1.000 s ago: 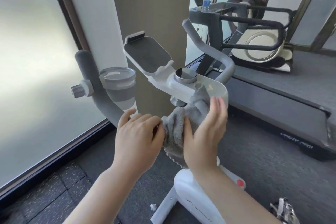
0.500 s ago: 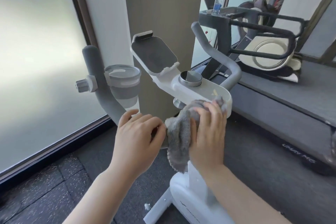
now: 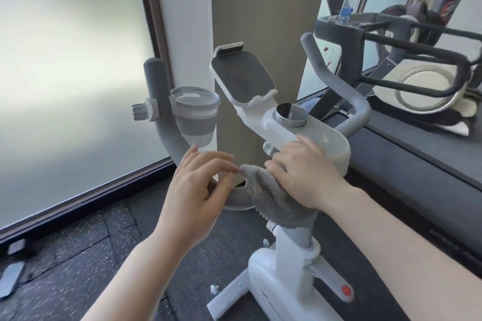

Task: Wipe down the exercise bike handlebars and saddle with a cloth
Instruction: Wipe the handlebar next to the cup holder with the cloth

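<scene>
A white exercise bike [image 3: 281, 286] stands before me with grey foam handlebars [image 3: 161, 122] curving up on both sides. A grey fluffy cloth [image 3: 273, 198] drapes over the handlebar's middle section below the white console [image 3: 307, 128]. My right hand [image 3: 302, 172] lies on the cloth with fingers curled over it, holding it against the bar. My left hand [image 3: 198, 190] hovers over the left bend of the bar, its fingertips pinching the cloth's left tip. The saddle is out of view.
A grey cup holder [image 3: 194, 112] is clamped on the left bar and a tablet tray [image 3: 241, 75] rises above the console. A treadmill [image 3: 417, 154] sits close on the right. A frosted window [image 3: 65, 73] and a pillar [image 3: 260, 21] are ahead. Dark rubber flooring lies below.
My right hand slid with the cloth from the console's front edge down and left onto the centre bar. My left hand lifted off the bar and now pinches the cloth's tip.
</scene>
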A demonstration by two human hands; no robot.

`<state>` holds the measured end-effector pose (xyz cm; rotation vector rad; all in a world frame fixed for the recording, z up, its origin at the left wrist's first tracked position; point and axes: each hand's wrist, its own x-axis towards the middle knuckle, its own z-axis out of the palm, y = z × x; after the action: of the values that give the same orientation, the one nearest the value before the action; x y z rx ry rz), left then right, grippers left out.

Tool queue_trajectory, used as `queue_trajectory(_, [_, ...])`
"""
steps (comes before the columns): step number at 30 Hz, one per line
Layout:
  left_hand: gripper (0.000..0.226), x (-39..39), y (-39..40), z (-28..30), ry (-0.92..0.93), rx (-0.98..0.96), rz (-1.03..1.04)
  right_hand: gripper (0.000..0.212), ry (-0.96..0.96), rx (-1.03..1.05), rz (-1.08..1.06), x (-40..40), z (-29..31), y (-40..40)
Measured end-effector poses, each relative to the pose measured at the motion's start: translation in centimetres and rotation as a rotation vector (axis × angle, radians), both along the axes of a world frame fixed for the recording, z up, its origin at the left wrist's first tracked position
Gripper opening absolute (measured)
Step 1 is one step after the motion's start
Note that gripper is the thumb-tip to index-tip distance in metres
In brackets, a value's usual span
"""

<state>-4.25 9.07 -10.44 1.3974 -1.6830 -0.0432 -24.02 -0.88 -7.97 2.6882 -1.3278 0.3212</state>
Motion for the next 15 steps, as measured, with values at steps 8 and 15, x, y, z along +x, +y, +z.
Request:
queue_trajectory(8, [0.033,1.2,0.5,-1.3,0.222,-0.005,0.153,0.048,-0.277,-0.063,0.237,5.7,-1.4,5.1])
queue_trajectory(15, [0.031,1.5,0.6,-1.0,0.620,-0.089,0.145,0.049,-0.054,-0.172,0.123,6.5,-2.6,6.2])
